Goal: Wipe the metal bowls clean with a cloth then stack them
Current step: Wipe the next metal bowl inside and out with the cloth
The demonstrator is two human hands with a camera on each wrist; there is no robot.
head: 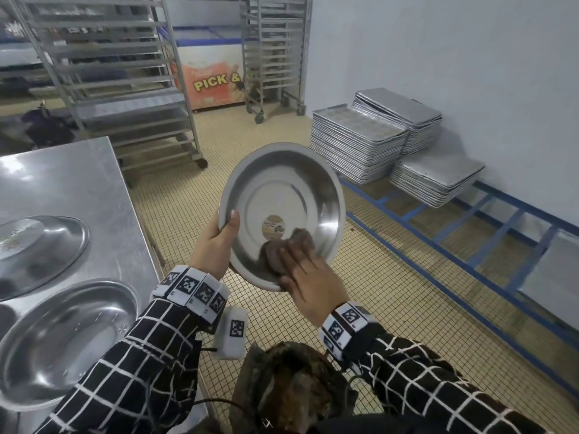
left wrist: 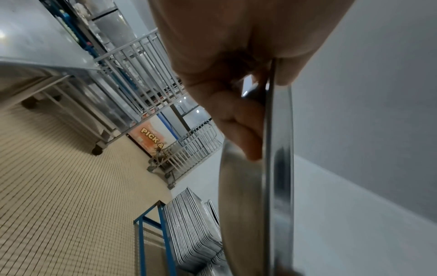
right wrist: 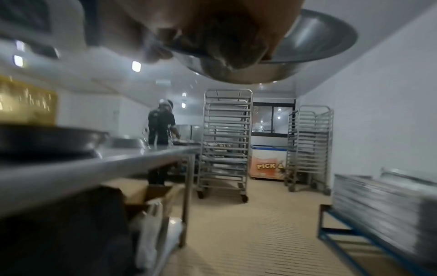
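I hold a wide metal bowl (head: 282,195) tilted up over the floor, its inside facing me, a round sticker at its centre. My left hand (head: 219,236) grips its left rim, thumb inside, fingers behind; the left wrist view shows the rim (left wrist: 279,168) edge-on. My right hand (head: 307,270) presses a dark brown cloth (head: 282,245) against the bowl's lower inside wall, fingers fairly straight. In the blurred right wrist view the bowl (right wrist: 314,41) sits above the cloth (right wrist: 227,43). Two more metal bowls lie on the steel table at left: one upside down (head: 40,245), one upright (head: 65,336).
The steel table (head: 69,180) stands at my left. Stacks of baking trays (head: 369,136) sit on a blue frame (head: 470,220) along the right wall. Wheeled tray racks (head: 125,89) and a chest freezer (head: 210,76) stand farther back. A person (right wrist: 160,128) works far behind the table.
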